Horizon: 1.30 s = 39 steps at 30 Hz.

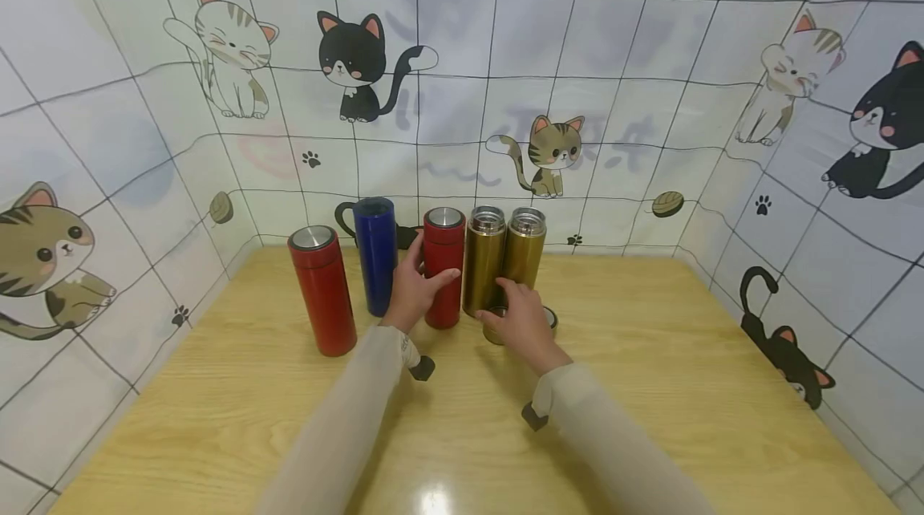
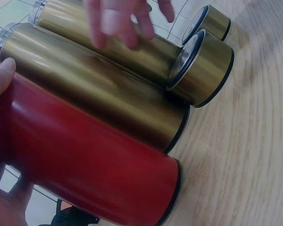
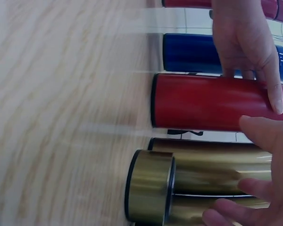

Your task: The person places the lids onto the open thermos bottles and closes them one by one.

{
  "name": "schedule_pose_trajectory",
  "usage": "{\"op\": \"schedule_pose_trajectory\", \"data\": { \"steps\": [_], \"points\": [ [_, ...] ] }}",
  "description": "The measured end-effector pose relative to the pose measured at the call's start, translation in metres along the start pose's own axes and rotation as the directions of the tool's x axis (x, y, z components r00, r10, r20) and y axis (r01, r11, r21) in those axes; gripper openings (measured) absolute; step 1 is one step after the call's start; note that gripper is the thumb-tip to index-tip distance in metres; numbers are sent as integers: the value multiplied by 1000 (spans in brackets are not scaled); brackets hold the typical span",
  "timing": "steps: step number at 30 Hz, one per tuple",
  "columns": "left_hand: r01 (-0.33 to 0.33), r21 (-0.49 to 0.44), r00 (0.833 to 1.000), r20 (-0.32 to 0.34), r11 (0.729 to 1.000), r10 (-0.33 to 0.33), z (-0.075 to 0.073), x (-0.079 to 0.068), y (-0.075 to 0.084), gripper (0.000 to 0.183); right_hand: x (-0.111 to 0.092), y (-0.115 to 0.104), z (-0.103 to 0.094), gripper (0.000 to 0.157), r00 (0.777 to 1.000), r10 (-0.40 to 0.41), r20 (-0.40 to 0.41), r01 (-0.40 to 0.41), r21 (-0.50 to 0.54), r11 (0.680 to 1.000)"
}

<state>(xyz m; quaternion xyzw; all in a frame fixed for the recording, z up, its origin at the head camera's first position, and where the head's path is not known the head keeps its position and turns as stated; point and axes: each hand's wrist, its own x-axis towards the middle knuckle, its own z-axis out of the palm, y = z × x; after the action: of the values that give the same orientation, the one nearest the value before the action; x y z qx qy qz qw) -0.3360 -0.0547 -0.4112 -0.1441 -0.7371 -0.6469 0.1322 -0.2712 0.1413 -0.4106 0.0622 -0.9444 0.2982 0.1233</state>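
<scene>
In the head view my left hand [image 1: 415, 294] holds the middle red thermos [image 1: 443, 242], its thumb across the front and the other fingers at its left side. The left wrist view shows this red thermos [image 2: 99, 150] close up, upright beside two gold thermoses. My right hand [image 1: 528, 328] hangs with loosely bent fingers in front of the left gold thermos [image 1: 484, 266] and the right gold thermos [image 1: 525, 250], both without lids. Below those fingers stands a gold lid [image 2: 207, 70], with a second gold lid [image 2: 217, 22] beyond it. The right hand holds nothing.
Another red thermos [image 1: 325, 290] stands capped at the left. Between the two red ones is a blue mug [image 1: 375, 258] with a dark handle. All stand on a wooden table [image 1: 447, 435] before a tiled wall with cat drawings [image 1: 462, 42].
</scene>
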Motion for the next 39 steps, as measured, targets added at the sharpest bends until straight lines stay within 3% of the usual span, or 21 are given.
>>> {"op": "schedule_pose_trajectory", "data": {
  "steps": [14,26,39],
  "points": [
    [-1,35,1000,-20,999,2,1,13,2,90,-7,9,9,69,998,-5,62,18,-210,977],
    [17,113,999,-37,993,-13,0,22,-1,87,-10,13,14,78,995,4,104,36,-384,922],
    [19,134,998,-69,991,-10,0,27,-3,85,-14,13,15,69,987,-64,146,124,-455,882]
  ]
}}
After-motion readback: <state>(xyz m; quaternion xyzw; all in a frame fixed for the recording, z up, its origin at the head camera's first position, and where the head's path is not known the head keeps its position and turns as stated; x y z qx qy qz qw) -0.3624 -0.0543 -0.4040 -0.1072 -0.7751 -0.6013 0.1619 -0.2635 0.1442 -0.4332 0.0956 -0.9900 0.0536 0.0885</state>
